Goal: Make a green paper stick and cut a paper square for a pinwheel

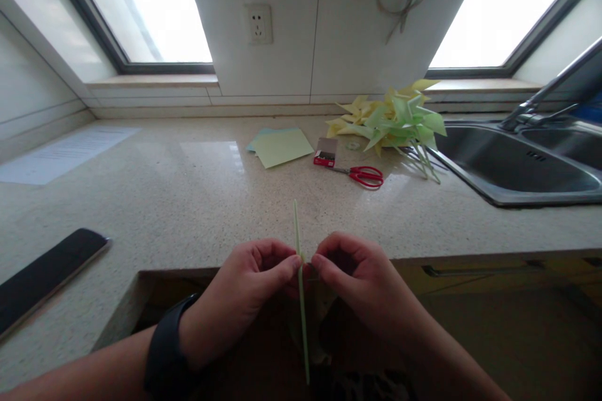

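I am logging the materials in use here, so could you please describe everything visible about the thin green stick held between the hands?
The green stick is a thin, straight, pale green rod, probably plastic. It stands nearly upright, top over the countertop edge, bottom reaching low between the forearms. The left hand and right hand pinch it from either side around its upper-middle with fingertips. Something small and yellowish sits at the pinch point; what it is cannot be made out.

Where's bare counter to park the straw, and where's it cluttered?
Free: the wide stretch of counter between the phone, the printed sheet and the paper squares; also the front strip between scissors and both hands. Crowded: by the sink, where pinwheels, scissors and a small box cluster.
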